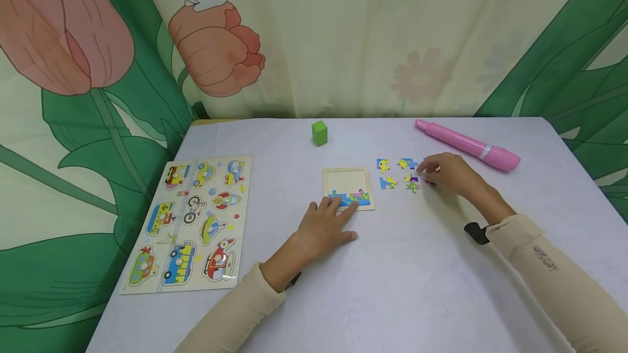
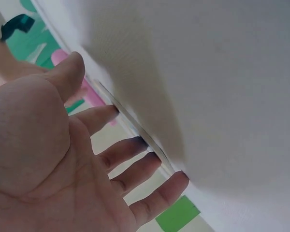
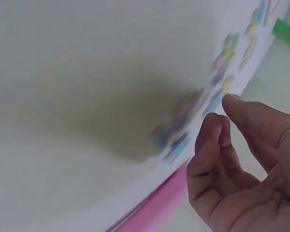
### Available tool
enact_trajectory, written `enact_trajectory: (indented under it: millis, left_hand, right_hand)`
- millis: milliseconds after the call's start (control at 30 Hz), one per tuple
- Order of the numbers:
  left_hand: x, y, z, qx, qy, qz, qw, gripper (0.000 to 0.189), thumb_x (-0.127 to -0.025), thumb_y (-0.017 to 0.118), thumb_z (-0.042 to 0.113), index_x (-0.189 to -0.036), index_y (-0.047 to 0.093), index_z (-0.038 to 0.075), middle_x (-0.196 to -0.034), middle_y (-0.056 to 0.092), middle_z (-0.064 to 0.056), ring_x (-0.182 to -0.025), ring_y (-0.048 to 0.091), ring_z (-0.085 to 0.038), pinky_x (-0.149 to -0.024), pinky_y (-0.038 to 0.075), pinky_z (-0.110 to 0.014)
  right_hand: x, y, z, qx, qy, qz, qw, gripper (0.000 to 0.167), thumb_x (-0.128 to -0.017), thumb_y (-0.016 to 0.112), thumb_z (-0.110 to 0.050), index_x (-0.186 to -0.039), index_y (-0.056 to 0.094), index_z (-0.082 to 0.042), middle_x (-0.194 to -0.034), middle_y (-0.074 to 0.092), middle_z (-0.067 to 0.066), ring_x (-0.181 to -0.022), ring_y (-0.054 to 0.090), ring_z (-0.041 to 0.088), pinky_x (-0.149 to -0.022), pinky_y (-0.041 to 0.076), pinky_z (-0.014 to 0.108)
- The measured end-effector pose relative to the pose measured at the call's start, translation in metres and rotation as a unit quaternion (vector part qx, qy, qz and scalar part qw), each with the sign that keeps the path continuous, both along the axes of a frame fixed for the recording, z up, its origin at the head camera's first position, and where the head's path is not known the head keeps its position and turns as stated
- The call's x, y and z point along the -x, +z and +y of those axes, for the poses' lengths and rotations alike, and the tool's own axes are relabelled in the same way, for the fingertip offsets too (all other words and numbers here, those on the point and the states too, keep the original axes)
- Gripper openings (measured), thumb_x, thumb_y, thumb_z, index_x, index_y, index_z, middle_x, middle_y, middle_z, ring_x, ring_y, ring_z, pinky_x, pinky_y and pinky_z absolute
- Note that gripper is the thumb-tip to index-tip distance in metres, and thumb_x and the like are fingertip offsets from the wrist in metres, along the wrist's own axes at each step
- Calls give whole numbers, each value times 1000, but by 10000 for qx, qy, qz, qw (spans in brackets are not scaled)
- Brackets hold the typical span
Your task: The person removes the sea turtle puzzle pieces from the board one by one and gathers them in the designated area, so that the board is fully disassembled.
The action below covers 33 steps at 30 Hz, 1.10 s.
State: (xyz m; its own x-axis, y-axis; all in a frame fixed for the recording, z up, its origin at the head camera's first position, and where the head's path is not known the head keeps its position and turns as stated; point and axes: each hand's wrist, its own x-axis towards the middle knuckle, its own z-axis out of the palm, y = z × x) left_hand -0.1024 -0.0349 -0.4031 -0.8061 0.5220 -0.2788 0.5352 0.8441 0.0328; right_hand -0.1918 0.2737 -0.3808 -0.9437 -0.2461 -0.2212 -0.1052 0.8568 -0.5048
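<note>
My left hand (image 1: 321,227) rests on the near edge of a small square wooden puzzle tray (image 1: 345,180), fingers stretched out. Joined colourful jigsaw pieces (image 1: 347,199) fill the tray's lower part, partly covered by those fingers. To the right of the tray, loose jigsaw pieces (image 1: 387,183) lie in rows on the table. Over the right end of these rows is my right hand (image 1: 451,172), which hides some of them. In the right wrist view, the thumb and bent fingers (image 3: 210,133) stand apart with nothing visible between them, near blurred pieces (image 3: 181,116).
A large peg puzzle board (image 1: 196,222) with vehicle pictures lies on the left. At the back stand a green block (image 1: 320,133) and, further right, a lying pink marker-shaped object (image 1: 466,145). A patterned curtain (image 1: 343,42) hangs behind the white-covered table (image 1: 392,287).
</note>
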Motion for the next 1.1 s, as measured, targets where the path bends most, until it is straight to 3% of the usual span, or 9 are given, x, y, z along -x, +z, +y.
enact_trajectory:
  millis: [167,333,500,667,867,1100]
  left_hand:
    - [1,-2,-2,16,20,27,10000,71,-103,47,61,-163,33,26,-156,40,-9,-137,40,-28,-107,39,-47]
    - [2,-3,-2,-19,3,-5,10000,70,-103,46,61,-162,33,27,-157,39,-9,-140,38,-28,-108,38,-47]
    - [2,-4,-3,-80,-167,-59,9998,68,-104,45,61,-163,32,28,-160,35,-9,-144,35,-27,-109,37,-46]
    - [3,0,-16,-358,-244,-292,9986,65,-106,46,57,-163,33,29,-164,29,-9,-149,29,-26,-112,34,-46]
    - [6,2,-33,-448,-137,-503,9976,58,-106,48,53,-161,37,35,-169,19,-11,-155,19,-29,-115,30,-50]
    - [5,-2,-44,-550,-54,-660,9963,57,-106,50,52,-159,40,36,-170,17,-13,-154,22,-31,-116,28,-52]
  right_hand:
    - [4,3,-52,294,576,69,9979,17,-96,66,3,-110,75,0,-98,69,13,-97,62,32,-76,52,40]
    - [10,-7,-97,410,1188,201,9919,19,-95,67,5,-112,74,0,-99,70,14,-96,66,32,-83,55,45]
    - [12,-16,-111,254,1046,106,9941,25,-92,71,6,-117,73,2,-104,71,17,-98,66,33,-89,54,47]
    - [11,-18,-112,303,935,57,9951,27,-92,72,5,-119,72,3,-108,69,18,-100,64,32,-89,53,46]
    - [10,-18,-114,408,896,6,9951,28,-94,71,3,-121,72,2,-111,68,17,-103,63,32,-93,52,46]
    - [12,-18,-116,399,940,37,9948,26,-94,71,3,-120,73,1,-111,69,17,-100,63,30,-90,52,45]
